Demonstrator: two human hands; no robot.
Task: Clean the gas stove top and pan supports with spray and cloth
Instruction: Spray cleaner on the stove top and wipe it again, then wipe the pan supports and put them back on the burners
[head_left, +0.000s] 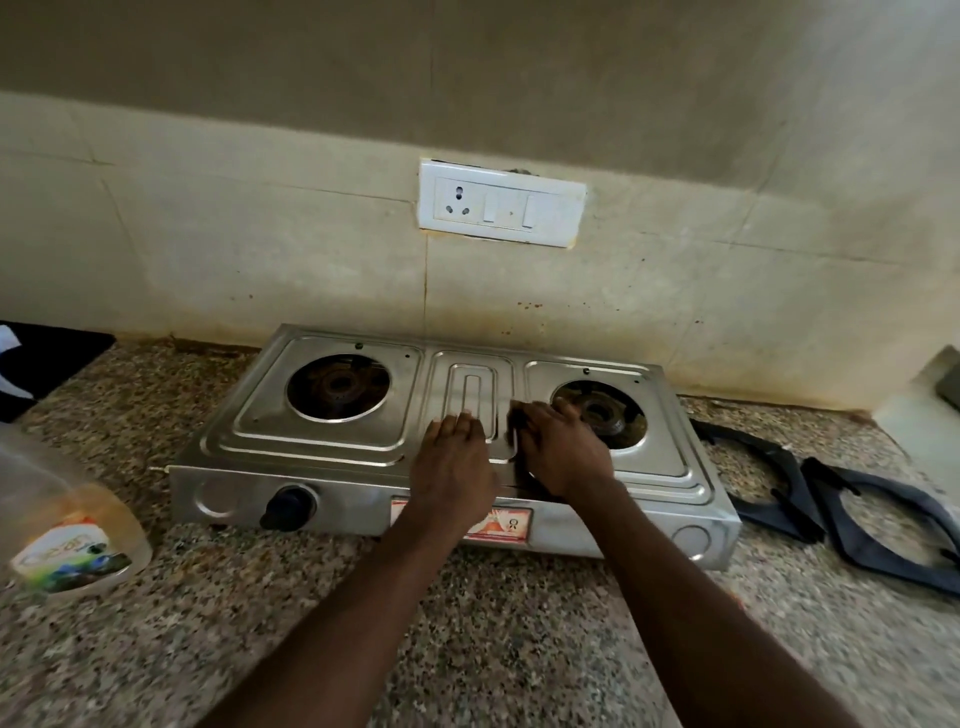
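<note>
A steel two-burner gas stove (332, 441) stands on the granite counter, both burners bare. My left hand (452, 467) lies flat on the raised middle panel and holds nothing. Just to its right, my right hand (563, 449) presses a dark cloth (515, 415) onto the top beside the right burner (605, 415). Only the cloth's edge shows past my fingers. Two black pan supports (769, 483) (893, 535) lie on the counter to the right of the stove. No spray bottle is clearly in view.
A clear plastic bottle (67, 540) with yellowish liquid stands at the front left. A dark object (47, 364) sits at the far left by the wall. A white socket plate (501, 203) hangs on the stained tiles behind the stove. The black knob (288, 506) faces me.
</note>
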